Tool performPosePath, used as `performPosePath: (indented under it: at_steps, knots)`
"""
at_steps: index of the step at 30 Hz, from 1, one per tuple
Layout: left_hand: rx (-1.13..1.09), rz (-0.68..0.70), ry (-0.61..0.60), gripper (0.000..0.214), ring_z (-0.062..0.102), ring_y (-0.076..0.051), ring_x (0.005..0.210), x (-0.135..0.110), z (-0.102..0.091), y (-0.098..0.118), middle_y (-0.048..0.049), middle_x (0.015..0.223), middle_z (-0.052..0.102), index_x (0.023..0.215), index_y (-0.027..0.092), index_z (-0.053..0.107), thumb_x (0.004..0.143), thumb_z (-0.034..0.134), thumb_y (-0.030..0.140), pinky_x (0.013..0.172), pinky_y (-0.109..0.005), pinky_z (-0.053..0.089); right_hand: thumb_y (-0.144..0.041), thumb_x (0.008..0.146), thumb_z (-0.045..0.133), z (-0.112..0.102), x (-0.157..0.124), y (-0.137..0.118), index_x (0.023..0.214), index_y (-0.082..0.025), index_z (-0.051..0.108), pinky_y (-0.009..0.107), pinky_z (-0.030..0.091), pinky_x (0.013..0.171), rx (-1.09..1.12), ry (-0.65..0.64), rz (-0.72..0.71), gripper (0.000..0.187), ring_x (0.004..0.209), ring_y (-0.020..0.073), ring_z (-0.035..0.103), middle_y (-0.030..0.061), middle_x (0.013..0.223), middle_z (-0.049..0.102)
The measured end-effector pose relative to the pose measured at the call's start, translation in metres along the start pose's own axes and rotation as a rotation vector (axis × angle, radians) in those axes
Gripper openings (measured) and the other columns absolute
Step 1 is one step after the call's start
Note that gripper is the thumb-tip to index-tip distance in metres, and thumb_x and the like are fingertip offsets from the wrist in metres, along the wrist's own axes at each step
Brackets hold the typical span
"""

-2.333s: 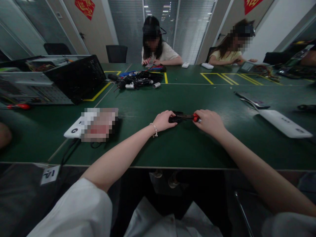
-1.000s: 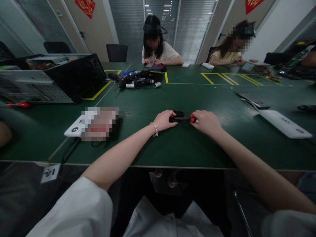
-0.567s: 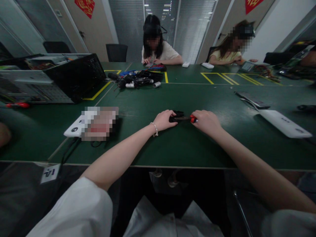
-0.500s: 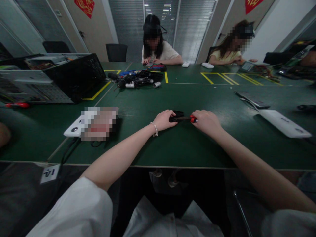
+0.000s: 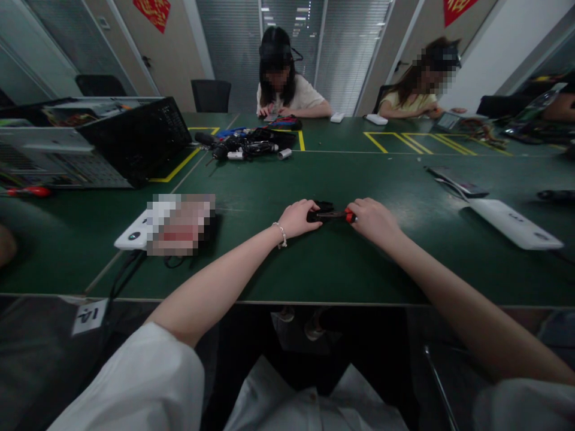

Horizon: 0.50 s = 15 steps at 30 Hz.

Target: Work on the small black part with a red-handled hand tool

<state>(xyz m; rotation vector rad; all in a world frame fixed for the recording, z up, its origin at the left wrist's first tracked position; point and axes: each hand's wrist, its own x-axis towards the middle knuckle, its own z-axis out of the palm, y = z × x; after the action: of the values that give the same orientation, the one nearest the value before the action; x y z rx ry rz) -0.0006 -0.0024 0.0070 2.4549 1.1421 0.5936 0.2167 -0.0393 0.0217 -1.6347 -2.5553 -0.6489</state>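
On the green table, my left hand is closed around a small black part and presses it down. My right hand grips the red handle of a screwdriver, whose dark shaft lies level and points left into the black part. Both hands rest on the table top, a hand's width apart. A bead bracelet circles my left wrist.
A white device with a black cable lies to the left, an opened computer case behind it. A heap of tools and cables sits mid-table. White flat devices lie right. Two people sit across the table.
My right hand has slid slightly left, bringing the red handle closer to the black part. My left hand has held still.
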Motion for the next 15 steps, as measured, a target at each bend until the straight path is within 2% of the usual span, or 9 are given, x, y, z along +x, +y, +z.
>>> performPosePath:
  at_steps: [8, 15]
  knots:
    - [0.01, 0.011, 0.007, 0.029, 0.055, -0.021, 0.095, 0.0002, 0.0005, -0.0007, -0.0053, 0.101, 0.059, 0.095, 0.019, 0.056, 0.072, 0.061, 0.036, 0.079, -0.035, 0.046, -0.018, 0.074, 0.05, -0.0024, -0.0004, -0.0012, 0.084, -0.015, 0.059, 0.028, 0.038, 0.059, 0.012, -0.018, 0.041, 0.014, 0.072, 0.0181, 0.054, 0.0077, 0.083, 0.06]
    - [0.01, 0.017, 0.015, 0.03, 0.056, -0.021, 0.093, 0.0003, 0.0014, -0.0026, -0.005, 0.098, 0.059, 0.096, 0.019, 0.056, 0.071, 0.062, 0.036, 0.078, -0.035, 0.046, -0.019, 0.074, 0.05, -0.0027, -0.0006, -0.0014, 0.084, -0.016, 0.059, 0.028, 0.036, 0.059, 0.01, -0.019, 0.041, 0.014, 0.074, 0.0192, 0.055, 0.0081, 0.082, 0.062]
